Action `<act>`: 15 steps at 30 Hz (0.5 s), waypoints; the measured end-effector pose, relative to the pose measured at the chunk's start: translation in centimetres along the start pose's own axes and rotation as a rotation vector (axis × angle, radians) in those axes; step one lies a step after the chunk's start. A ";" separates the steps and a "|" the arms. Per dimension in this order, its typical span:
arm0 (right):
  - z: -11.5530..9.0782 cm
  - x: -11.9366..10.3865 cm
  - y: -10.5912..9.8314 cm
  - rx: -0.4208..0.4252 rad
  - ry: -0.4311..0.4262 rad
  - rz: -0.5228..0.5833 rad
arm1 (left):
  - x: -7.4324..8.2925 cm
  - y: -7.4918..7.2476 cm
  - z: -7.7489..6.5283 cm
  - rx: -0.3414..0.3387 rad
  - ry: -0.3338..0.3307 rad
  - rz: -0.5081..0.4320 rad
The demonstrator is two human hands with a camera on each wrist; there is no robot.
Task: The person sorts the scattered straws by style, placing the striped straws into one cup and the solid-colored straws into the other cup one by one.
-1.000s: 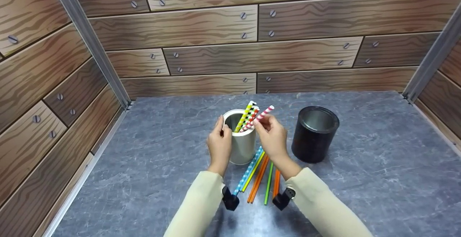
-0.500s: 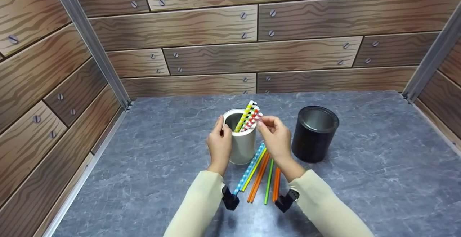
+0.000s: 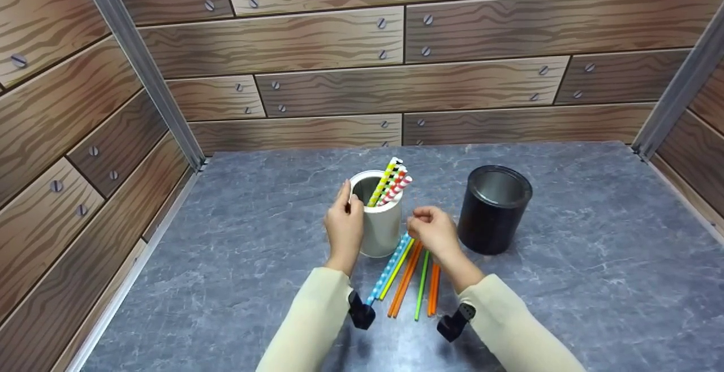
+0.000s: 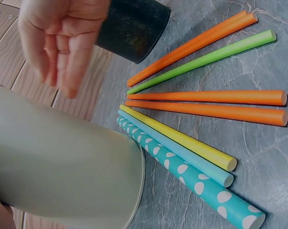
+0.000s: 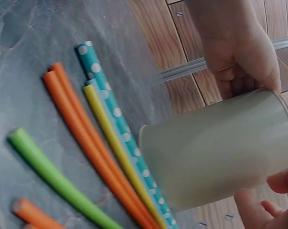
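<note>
My left hand point(image 3: 345, 226) grips the rim and side of a pale grey can point(image 3: 382, 233) that stands upright. Several patterned paper straws point(image 3: 390, 184), yellow, black, red and pink striped, lean inside it and stick out over the rim. To the can's right, my right hand point(image 3: 438, 233) hovers over the loose straws with its fingers loosely bent and nothing in them. On the tabletop below lie a dotted teal straw point(image 4: 196, 181), a light blue straw point(image 4: 182, 150), a yellow straw point(image 4: 182, 138), a green straw point(image 4: 206, 61) and several orange straws point(image 4: 210, 97).
A black can point(image 3: 493, 213) stands upright right of my right hand, its mouth facing up. The grey marbled tabletop point(image 3: 226, 236) is bounded by wood-patterned walls point(image 3: 334, 95) at the back and sides, with metal corner posts point(image 3: 144, 66).
My right hand let go of the pink striped straw, which now rests lower in the grey can, then moved down towards the loose straws. My left hand stayed on the can.
</note>
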State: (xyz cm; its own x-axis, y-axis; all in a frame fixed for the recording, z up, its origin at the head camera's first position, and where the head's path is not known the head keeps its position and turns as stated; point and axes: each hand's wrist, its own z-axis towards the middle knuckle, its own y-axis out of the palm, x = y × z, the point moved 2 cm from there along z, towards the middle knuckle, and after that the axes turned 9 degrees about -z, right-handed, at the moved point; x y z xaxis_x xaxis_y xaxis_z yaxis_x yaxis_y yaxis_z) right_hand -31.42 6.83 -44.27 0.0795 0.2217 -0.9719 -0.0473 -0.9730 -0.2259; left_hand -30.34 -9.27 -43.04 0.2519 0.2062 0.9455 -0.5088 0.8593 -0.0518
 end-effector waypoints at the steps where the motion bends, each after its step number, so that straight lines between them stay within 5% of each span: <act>1: 0.0 0.3 0.0 -0.016 0.015 -0.001 | 0.0 0.0 0.0 0.001 -0.002 0.000; 15: -0.4 2.9 0.0 -0.246 0.220 0.002 | 0.1 0.1 0.0 0.020 0.034 0.009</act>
State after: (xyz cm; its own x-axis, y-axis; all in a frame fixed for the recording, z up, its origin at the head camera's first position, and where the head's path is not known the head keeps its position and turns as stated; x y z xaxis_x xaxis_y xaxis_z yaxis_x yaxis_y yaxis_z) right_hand -30.77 7.43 -47.01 0.2937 0.2270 -0.9286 0.1925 -0.9655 -0.1752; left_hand -30.34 -9.20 -42.93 0.2749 0.2299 0.9336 -0.5271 0.8481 -0.0536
